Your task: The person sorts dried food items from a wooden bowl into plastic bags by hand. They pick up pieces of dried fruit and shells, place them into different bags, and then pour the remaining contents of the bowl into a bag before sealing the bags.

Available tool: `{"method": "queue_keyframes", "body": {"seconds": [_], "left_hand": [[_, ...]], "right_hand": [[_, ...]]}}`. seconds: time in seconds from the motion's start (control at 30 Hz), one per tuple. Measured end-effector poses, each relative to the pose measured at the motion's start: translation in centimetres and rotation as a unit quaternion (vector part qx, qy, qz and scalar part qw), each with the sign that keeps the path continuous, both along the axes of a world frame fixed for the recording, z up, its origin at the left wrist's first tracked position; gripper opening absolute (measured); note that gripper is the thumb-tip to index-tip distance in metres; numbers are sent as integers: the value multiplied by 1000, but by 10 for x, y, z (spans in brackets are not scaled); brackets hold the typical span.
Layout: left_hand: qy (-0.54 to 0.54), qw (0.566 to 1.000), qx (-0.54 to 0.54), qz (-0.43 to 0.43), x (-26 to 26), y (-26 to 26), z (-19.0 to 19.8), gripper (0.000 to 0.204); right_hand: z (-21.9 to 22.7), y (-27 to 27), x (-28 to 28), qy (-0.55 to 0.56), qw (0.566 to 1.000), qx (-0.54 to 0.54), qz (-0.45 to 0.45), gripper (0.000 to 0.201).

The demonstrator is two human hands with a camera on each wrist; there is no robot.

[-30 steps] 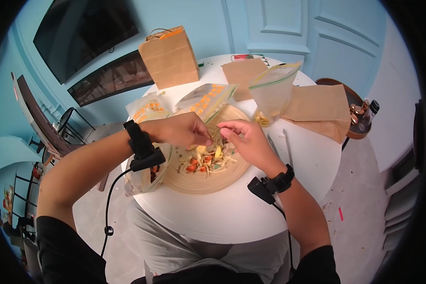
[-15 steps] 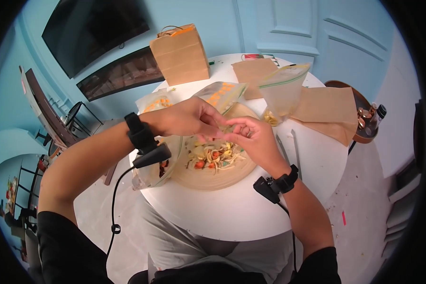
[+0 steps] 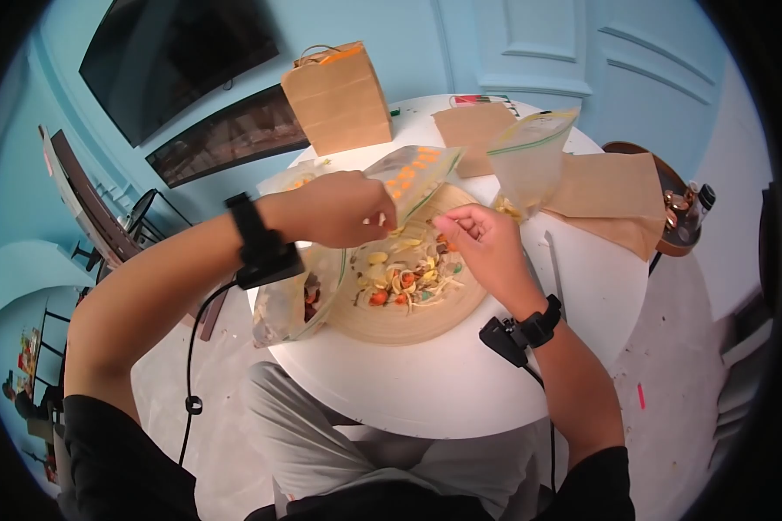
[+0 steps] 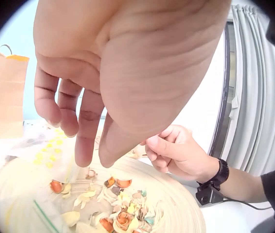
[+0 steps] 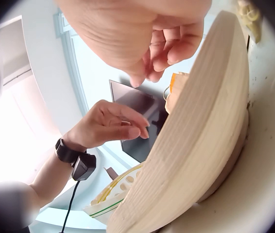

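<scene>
Dried flowers and petals (image 3: 404, 282) in orange, yellow and cream lie in a round, pale, ribbed plate (image 3: 408, 335). My left hand (image 3: 343, 208) hovers over the plate's far left side, palm down. Its fingers (image 4: 84, 150) hang loosely bent and nothing shows between them. Across a small gap, my right hand (image 3: 487, 247) is above the plate's right side, fingers curled in and thumb close to the index fingertip; I cannot tell whether a small piece is between them. A zip bag (image 3: 311, 295) of dark petals leans at the plate's left edge.
An orange-dotted zip bag (image 3: 417, 169) overlaps the plate's far rim. Behind stand a brown paper bag (image 3: 339, 100) and an upright zip bag (image 3: 530, 169). Long metal tweezers (image 3: 554, 269) lie right of the plate, near brown paper (image 3: 608, 195). A side tray (image 3: 682, 247) holds bottles.
My hands came together over the plate half a second ago and are now apart. The left has drawn back to the left; the right is slightly further right. The head view has shifted a little.
</scene>
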State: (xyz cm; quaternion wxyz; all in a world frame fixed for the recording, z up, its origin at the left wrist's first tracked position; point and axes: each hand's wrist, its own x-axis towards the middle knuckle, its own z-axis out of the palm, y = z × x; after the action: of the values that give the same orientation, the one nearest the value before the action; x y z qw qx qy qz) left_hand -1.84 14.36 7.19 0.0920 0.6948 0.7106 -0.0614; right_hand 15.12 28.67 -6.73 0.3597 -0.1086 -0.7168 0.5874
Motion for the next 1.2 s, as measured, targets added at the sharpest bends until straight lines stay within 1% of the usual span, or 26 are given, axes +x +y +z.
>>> {"method": "queue_keyframes", "body": {"seconds": [0.03,0.1,0.2,0.23,0.27,0.37,0.47,0.57,0.67,0.77,0.87,0.97,1.0,1.03,1.07,1.1,1.13,1.2], "left_hand": [[-9,1000,8,-15,1,12,-7,23],[19,998,-46,-31,6,39,-21,25],[31,992,-117,-42,0,75,-55,27],[31,989,-140,-43,3,84,-59,27],[31,988,-149,-3,8,89,-65,26],[-82,991,-109,-10,0,95,-83,24],[-95,993,-69,-1,-12,99,-98,24],[-137,987,-81,-5,-16,96,-97,26],[-188,977,-99,15,-14,90,-88,29],[-191,956,-173,137,-2,86,-59,32],[-212,949,-202,121,-11,75,-45,33],[-234,938,-178,185,-22,70,-33,29],[-200,950,-155,184,-37,72,-38,33],[-120,974,-111,156,-50,73,-44,38],[-39,989,-67,126,-62,74,-50,43],[42,994,-21,95,-57,73,-46,48],[61,992,-28,107,-51,73,-43,52],[98,986,-44,130,-33,75,-36,61]], "right_hand": [[-2,3,0,-10,1000,11,-22,26],[-7,11,-1,-28,997,32,-66,25],[-11,17,-3,-32,993,52,-96,24],[-10,17,-2,-33,993,56,-98,23],[-8,15,-1,-33,993,59,-100,23],[3,10,4,-38,995,50,-78,22],[2,10,4,-36,996,50,-69,22],[3,9,3,-40,995,57,-66,22],[2,9,3,-45,994,70,-77,22],[-2,12,2,-48,990,87,-102,23],[-3,14,2,-55,988,89,-114,24],[-3,16,2,-64,986,94,-119,24],[-4,16,2,-61,986,96,-118,25],[-5,15,2,-59,986,98,-117,25],[-4,14,2,-68,987,96,-111,24],[-3,13,2,-77,987,94,-106,23],[-2,12,3,-86,987,92,-101,21],[-1,13,7,-116,977,159,-82,17]]}}
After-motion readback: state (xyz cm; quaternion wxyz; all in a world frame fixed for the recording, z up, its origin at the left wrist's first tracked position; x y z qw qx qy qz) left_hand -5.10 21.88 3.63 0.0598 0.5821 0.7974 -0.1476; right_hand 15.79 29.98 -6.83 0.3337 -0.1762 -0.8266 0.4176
